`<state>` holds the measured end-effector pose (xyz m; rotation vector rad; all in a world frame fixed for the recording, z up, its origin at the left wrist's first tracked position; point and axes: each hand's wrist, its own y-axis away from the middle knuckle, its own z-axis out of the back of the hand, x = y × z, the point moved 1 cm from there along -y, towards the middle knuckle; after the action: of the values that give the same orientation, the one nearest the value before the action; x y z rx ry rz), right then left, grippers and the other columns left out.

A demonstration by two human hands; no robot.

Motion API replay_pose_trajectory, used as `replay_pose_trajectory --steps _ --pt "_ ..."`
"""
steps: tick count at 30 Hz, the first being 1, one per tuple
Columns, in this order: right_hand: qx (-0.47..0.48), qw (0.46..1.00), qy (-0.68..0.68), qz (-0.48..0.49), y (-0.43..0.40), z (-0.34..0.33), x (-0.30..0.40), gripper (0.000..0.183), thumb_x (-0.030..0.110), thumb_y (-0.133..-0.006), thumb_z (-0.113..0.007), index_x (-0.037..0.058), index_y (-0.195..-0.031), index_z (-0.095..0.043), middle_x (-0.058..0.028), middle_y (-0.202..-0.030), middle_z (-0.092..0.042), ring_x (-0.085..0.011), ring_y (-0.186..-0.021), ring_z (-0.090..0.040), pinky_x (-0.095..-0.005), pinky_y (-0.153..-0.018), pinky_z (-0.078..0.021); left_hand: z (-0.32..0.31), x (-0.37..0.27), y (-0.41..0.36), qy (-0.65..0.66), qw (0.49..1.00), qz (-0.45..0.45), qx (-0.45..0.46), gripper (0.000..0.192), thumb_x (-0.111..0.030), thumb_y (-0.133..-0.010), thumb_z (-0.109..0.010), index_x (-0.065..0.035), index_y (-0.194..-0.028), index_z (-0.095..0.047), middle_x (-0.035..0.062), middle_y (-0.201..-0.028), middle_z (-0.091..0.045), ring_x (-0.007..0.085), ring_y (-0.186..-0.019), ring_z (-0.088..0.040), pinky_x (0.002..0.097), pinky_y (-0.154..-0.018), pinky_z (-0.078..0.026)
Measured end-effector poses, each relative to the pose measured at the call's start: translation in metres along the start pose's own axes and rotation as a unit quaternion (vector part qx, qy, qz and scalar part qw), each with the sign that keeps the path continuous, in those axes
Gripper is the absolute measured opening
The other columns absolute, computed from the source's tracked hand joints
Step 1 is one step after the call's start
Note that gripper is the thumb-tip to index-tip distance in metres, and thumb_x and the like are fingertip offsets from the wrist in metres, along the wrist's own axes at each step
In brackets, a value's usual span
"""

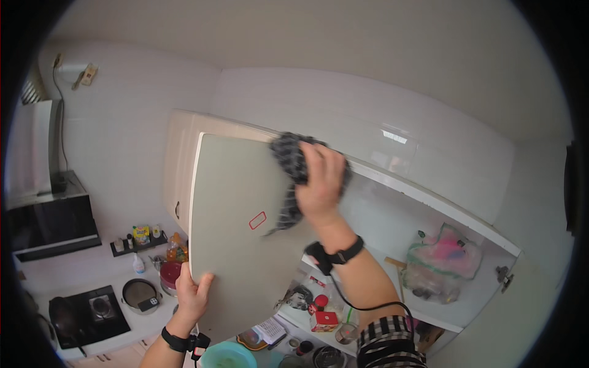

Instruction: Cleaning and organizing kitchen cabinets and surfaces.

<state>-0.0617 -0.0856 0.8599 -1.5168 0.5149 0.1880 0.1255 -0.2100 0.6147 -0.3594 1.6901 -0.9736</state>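
My right hand [320, 184] presses a crumpled dark grey patterned cloth [290, 156] near the top corner of an open cabinet door [239, 193], beside the cabinet's top edge. The cloth's tail hangs down along the door's inner face, and hand and cloth are slightly blurred. My left hand [192, 292] grips the door's free edge low down, thumb on the inner face. A small red-bordered label [257, 221] is stuck to the door. Both wrists carry black straps with small devices, and a cable runs from the right one.
Inside the wall cabinet are plastic bags [441, 267], a red box [324, 321] and a jar [346, 333]. A light green basin [228, 355] stands below. At left are a gas hob [87, 317], a pot [139, 294] with a phone on it, and a range hood [55, 225].
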Motion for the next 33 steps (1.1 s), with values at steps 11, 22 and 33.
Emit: replay_pose_trajectory --steps 11,22,33 --pt "0.309 0.932 0.171 0.079 0.062 0.058 -0.135 0.053 -0.007 -0.074 -0.047 -0.0018 -0.127 -0.047 -0.0177 -0.13 -0.044 -0.0347 -0.126 -0.037 -0.0489 -0.108 -0.0253 0.001 -0.007 -0.002 0.008 0.999 0.013 0.034 0.024 -0.008 -0.082 -0.064 -0.0001 -0.1 -0.05 0.011 -0.083 -0.062 0.0202 -0.071 -0.06 0.0296 -0.064 -0.047" --pt "0.355 0.888 0.276 0.098 0.049 0.13 -0.126 0.051 -0.005 -0.074 -0.048 -0.0005 -0.125 -0.052 -0.0179 -0.125 -0.05 -0.035 -0.12 -0.044 -0.0482 -0.104 -0.0318 0.001 0.005 0.002 0.004 1.0 -0.001 0.028 0.025 -0.01 -0.083 -0.063 0.0023 -0.101 -0.051 0.0101 -0.082 -0.059 0.0199 -0.068 -0.057 0.0291 -0.063 -0.046" --pt "0.341 0.893 0.285 0.066 0.063 0.111 -0.128 0.05 -0.005 -0.074 -0.049 -0.0002 -0.124 -0.052 -0.019 -0.125 -0.05 -0.0354 -0.121 -0.044 -0.0495 -0.105 -0.0306 0.009 0.008 0.0 -0.021 0.998 -0.016 0.053 0.026 -0.013 -0.085 -0.062 0.0027 -0.102 -0.05 0.0104 -0.08 -0.06 0.0199 -0.067 -0.058 0.0285 -0.062 -0.046"
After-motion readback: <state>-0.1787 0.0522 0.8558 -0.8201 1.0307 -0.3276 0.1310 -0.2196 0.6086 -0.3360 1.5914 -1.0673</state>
